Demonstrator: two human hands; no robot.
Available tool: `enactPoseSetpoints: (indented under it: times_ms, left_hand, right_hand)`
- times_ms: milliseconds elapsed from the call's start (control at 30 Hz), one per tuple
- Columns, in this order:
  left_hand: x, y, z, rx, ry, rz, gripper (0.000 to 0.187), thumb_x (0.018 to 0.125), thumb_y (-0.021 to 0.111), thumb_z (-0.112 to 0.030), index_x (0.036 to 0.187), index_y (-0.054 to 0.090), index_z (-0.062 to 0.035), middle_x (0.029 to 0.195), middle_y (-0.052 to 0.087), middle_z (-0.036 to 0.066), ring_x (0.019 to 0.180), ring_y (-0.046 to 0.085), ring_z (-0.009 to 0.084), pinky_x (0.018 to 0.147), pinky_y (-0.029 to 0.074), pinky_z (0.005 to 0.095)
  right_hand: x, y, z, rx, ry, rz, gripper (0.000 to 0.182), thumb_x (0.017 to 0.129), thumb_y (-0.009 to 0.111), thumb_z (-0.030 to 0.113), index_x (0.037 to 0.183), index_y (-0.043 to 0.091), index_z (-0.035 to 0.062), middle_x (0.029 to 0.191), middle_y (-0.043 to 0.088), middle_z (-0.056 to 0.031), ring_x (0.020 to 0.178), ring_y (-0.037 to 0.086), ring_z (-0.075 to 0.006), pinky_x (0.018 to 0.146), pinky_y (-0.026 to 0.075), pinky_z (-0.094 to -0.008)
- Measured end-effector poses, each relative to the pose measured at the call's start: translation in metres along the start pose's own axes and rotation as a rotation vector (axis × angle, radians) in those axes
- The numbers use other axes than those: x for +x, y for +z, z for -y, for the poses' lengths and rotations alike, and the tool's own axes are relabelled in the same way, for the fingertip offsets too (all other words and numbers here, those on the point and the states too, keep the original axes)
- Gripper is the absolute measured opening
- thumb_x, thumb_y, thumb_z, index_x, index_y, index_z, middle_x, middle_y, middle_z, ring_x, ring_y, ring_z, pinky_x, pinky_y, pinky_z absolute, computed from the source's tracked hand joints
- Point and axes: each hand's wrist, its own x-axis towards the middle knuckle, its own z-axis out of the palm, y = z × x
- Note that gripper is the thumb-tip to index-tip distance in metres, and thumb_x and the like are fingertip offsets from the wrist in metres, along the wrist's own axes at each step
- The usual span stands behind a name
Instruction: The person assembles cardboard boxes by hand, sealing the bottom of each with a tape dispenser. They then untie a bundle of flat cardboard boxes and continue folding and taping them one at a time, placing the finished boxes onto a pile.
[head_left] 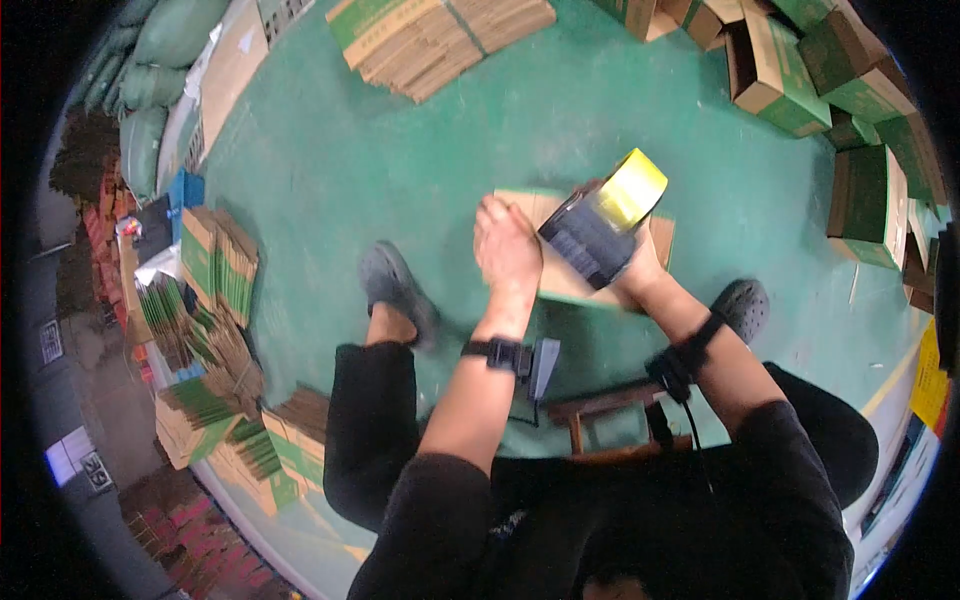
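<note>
A cardboard box [575, 283] with green edges lies low between the feet, partly covered by both hands. My left hand [508, 245] rests on the box's left end, its fingers close together and bent over the edge. My right hand [640, 262] is wrapped round a dark tape dispenser [590, 238], held over the right part of the box. A roll of yellow tape [633, 188] sits on the dispenser's upper end. Most of the right fingers are hidden behind the dispenser.
Flat cardboard bundle [450, 40] lies at the top on the green floor [320, 180]. Open boxes [870, 200] stand at the right. Folded cartons [220, 265] are stacked at the left. A wooden stool [600, 420] is beneath the person, between dark shoes [395, 290].
</note>
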Motion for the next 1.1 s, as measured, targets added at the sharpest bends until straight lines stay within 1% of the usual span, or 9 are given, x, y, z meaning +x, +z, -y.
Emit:
enactPoseSetpoints:
  times_ms: [33,67,200,333,467,667,833,1000,1100]
  left_hand:
    - [0.003,0.008,0.005,0.223,0.099,0.034,0.033,0.086,0.041,-0.022,0.106,0.042,0.0040,0.098,0.051,0.021,0.085,0.053,0.0340,0.070,0.045,0.0395]
    - [0.001,0.007,0.000,0.150,0.033,-0.011,0.035,0.085,0.041,-0.022,0.109,0.040,0.0041,0.098,0.051,0.020,0.088,0.051,0.0339,0.073,0.044,0.0402]
    - [-0.011,-0.008,0.007,-0.047,0.224,-0.141,0.053,0.079,0.053,-0.020,0.122,0.034,0.0039,0.126,0.037,0.019,0.122,0.029,0.0333,0.097,0.022,0.0514]
    - [-0.062,-0.031,0.011,-0.175,0.656,0.382,0.073,0.063,0.070,-0.029,0.122,0.039,-0.0019,0.130,0.035,0.015,0.126,0.023,0.0294,0.102,0.015,0.0505]
    - [-0.063,-0.022,0.015,-0.251,0.646,0.210,0.072,0.056,0.073,-0.024,0.119,0.045,-0.0071,0.126,0.042,0.008,0.121,0.034,0.0249,0.102,0.021,0.0438]
    - [-0.065,-0.016,0.021,-0.300,0.656,0.115,0.073,0.056,0.073,-0.023,0.121,0.043,-0.0087,0.128,0.041,0.005,0.120,0.034,0.0219,0.101,0.024,0.0406]
    - [-0.066,-0.018,0.020,-0.307,0.641,0.144,0.071,0.056,0.073,-0.024,0.119,0.044,-0.0069,0.128,0.040,0.005,0.122,0.032,0.0221,0.101,0.022,0.0400]
    - [-0.061,-0.025,0.023,-0.320,0.633,0.212,0.069,0.059,0.072,-0.022,0.120,0.044,-0.0053,0.130,0.037,0.007,0.123,0.030,0.0235,0.102,0.021,0.0394]
    - [-0.064,-0.018,0.022,-0.977,0.259,0.248,0.049,0.061,0.068,-0.011,0.108,0.055,-0.0050,0.126,0.041,0.012,0.115,0.038,0.0304,0.096,0.031,0.0428]
  right_hand:
    - [-0.001,0.001,0.005,0.007,0.007,0.057,0.027,0.081,0.048,0.016,0.104,0.053,0.0044,0.104,0.053,-0.0131,0.101,0.049,-0.0238,0.089,0.036,-0.0353]
    - [-0.005,0.005,-0.014,-0.659,-0.365,0.115,0.029,0.085,0.040,0.022,0.105,0.054,0.0066,0.105,0.055,-0.0106,0.103,0.049,-0.0245,0.090,0.035,-0.0383]
    - [-0.003,0.022,-0.041,-0.620,-0.261,-0.074,0.038,0.075,0.047,0.015,0.112,0.050,0.0065,0.110,0.051,-0.0132,0.111,0.042,-0.0285,0.097,0.028,-0.0431]
    - [-0.001,0.011,0.007,-0.851,-0.334,-0.023,0.039,0.071,0.051,0.013,0.109,0.051,0.0066,0.111,0.050,-0.0129,0.109,0.043,-0.0301,0.091,0.033,-0.0439]
    - [0.007,-0.014,0.010,-0.634,-0.293,-0.119,0.040,0.068,0.063,0.013,0.105,0.050,0.0042,0.099,0.053,-0.0149,0.095,0.049,-0.0321,0.081,0.038,-0.0410]
    - [0.081,-0.058,0.166,-0.443,-0.210,0.375,0.047,0.066,0.064,0.013,0.106,0.046,-0.0025,0.082,0.055,-0.0169,0.077,0.054,-0.0314,0.071,0.043,-0.0365]
    - [0.127,0.008,0.217,-0.474,0.097,0.430,0.053,0.070,0.063,0.019,0.117,0.039,0.0126,0.080,0.058,-0.0157,0.074,0.058,-0.0234,0.068,0.045,-0.0337]
    - [0.177,0.109,0.195,-0.579,0.119,0.729,0.038,0.065,0.061,0.039,0.091,0.063,0.0110,0.094,0.061,-0.0146,0.086,0.059,-0.0291,0.079,0.046,-0.0346]
    - [0.180,0.172,0.180,-0.869,0.222,0.707,0.034,0.066,0.058,0.036,0.088,0.065,0.0112,0.088,0.063,-0.0129,0.083,0.060,-0.0261,0.074,0.047,-0.0355]
